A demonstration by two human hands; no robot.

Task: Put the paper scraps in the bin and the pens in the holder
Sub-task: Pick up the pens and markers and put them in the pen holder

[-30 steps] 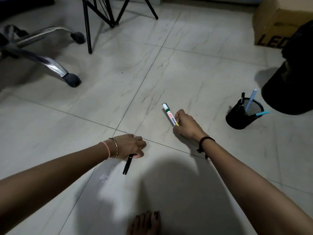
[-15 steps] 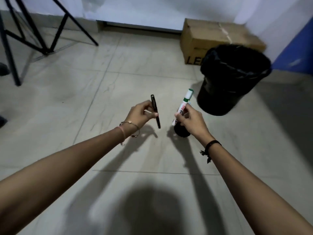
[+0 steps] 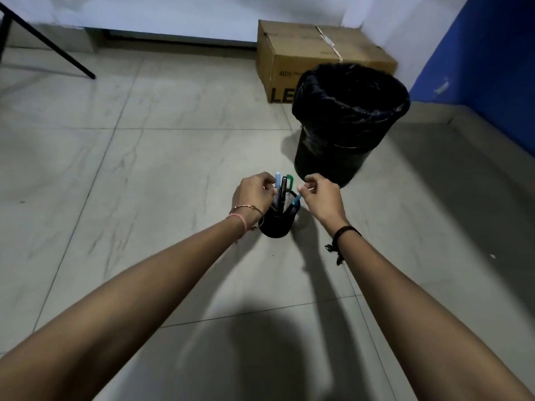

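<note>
A black mesh pen holder (image 3: 276, 227) stands on the tiled floor in front of a black bin (image 3: 347, 123) lined with a dark bag. Upright in the holder are a light blue pen (image 3: 278, 180), a black pen (image 3: 283, 187) and a green-capped marker (image 3: 290, 180); a cyan pen (image 3: 296, 201) leans at its right rim. My left hand (image 3: 254, 195) hovers at the holder's left rim, fingers curled beside the light blue pen. Just right of the marker, my right hand (image 3: 321, 196) has its fingertips pinched together with nothing between them. No paper scraps are visible.
A cardboard box (image 3: 315, 53) sits against the white wall behind the bin. A blue wall (image 3: 486, 70) runs along the right. A black stand leg (image 3: 46, 44) crosses the far left floor.
Both hands carried the black pen and the green-capped marker down to the holder and let go; the two now stand inside it. My view has shifted toward the holder and bin.
</note>
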